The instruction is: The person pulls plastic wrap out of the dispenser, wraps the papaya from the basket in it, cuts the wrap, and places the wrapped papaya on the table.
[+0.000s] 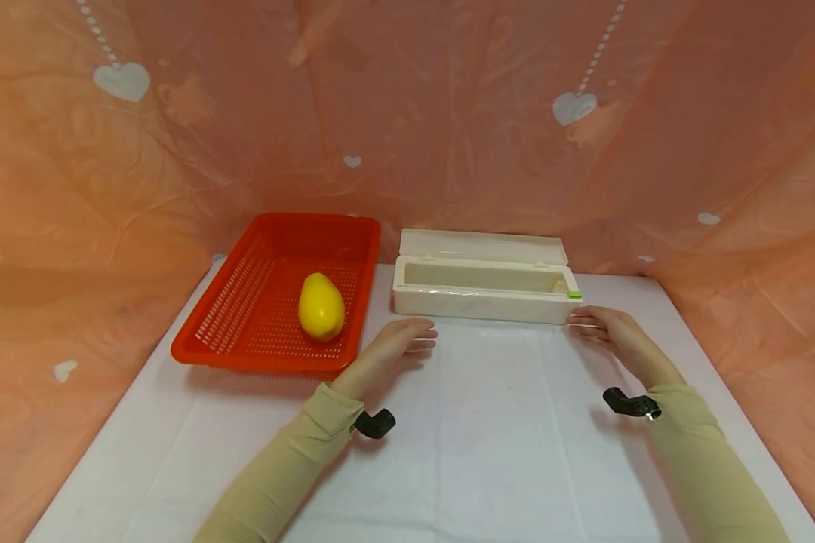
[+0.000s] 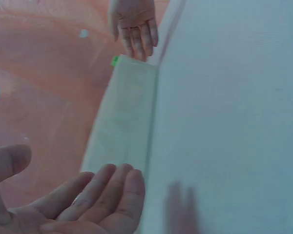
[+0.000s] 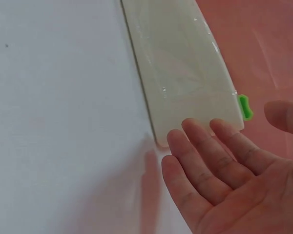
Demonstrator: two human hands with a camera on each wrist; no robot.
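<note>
A long white cling film dispenser box (image 1: pixel 485 302) lies at the back of the table with its lid (image 1: pixel 482 245) raised. Clear film stretches along its front, and a green slide cutter (image 1: pixel 574 295) sits at its right end. My left hand (image 1: pixel 395 345) is in front of the box's left end, holding nothing, its fingers fairly straight. At the right end is my right hand (image 3: pixel 234 170), also holding nothing, with extended fingertips close to the corner; I cannot tell whether they touch it.
To the left stands a red plastic basket (image 1: pixel 227 302) with perforated sides, and a yellow mango-like fruit (image 1: pixel 321 308) lies in it. A white cloth (image 1: pixel 489 437) covers the table. Orange-pink sheeting (image 1: pixel 448 136) with white hearts hangs behind and at both sides.
</note>
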